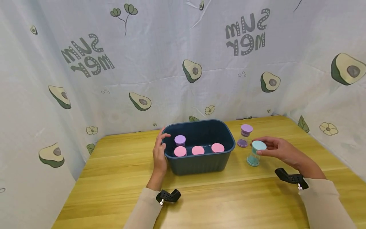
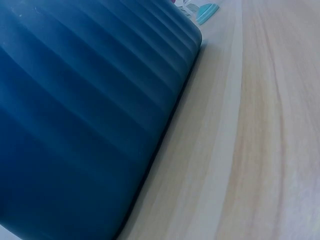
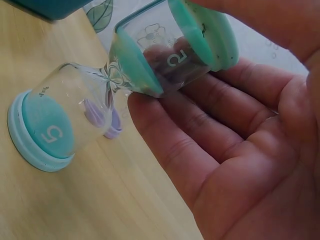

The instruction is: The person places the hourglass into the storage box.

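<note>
My left hand (image 1: pixel 159 156) holds the left end of a dark blue plastic bin (image 1: pixel 197 166), a finger reaching over its rim. Inside the bin stand one purple-capped timer (image 1: pixel 180 140) and several pink-capped ones (image 1: pixel 198 150). To the right of the bin, my right hand (image 1: pixel 281 152) grips a turquoise sand timer (image 1: pixel 253 159) by its upper end, thumb in front and fingers behind. A "5" is printed on this timer's end (image 3: pixel 52 132) in the right wrist view. Behind it a purple sand timer (image 1: pixel 244 135) stands upright on the table.
The wooden table (image 1: pixel 120 184) ends at the back against a white curtain (image 1: pixel 168 63) printed with avocados, which also hangs along both sides. Black camera mounts (image 1: pixel 168 196) are strapped at both wrists. The bin's ribbed wall (image 2: pixel 90 115) fills much of the left wrist view.
</note>
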The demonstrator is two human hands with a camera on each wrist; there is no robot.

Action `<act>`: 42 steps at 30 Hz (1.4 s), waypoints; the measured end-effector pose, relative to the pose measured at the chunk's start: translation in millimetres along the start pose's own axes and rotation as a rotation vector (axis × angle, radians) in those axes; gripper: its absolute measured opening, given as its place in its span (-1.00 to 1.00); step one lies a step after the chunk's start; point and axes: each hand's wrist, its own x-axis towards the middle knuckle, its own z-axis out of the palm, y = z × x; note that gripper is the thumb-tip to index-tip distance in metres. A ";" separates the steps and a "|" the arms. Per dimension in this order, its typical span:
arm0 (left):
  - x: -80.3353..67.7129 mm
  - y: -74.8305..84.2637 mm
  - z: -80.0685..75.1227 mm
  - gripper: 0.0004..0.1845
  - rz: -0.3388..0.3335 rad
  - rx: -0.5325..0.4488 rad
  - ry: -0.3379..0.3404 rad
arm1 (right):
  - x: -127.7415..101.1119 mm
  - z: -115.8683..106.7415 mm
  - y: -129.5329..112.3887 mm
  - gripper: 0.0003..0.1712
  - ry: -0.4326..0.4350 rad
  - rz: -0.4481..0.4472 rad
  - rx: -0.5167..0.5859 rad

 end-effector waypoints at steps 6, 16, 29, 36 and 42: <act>0.2 1.1 -0.4 -0.57 -0.010 -0.002 -0.004 | 1.7 0.2 4.1 -0.42 -0.007 0.019 0.019; 3.0 5.5 0.4 -0.57 -0.010 0.003 -0.005 | 3.1 -1.1 8.0 -0.42 -0.004 -0.006 0.018; 2.7 -1.7 2.9 -0.57 0.000 0.015 0.010 | 4.7 0.9 -4.7 -0.38 0.013 0.019 -0.077; 3.1 -2.3 2.3 -0.57 -0.009 0.014 0.008 | 4.2 1.8 -11.8 -0.34 0.058 0.019 -0.115; 2.3 -2.9 0.7 -0.57 -0.015 0.017 0.011 | 5.7 1.8 -18.6 -0.41 0.110 0.003 -0.085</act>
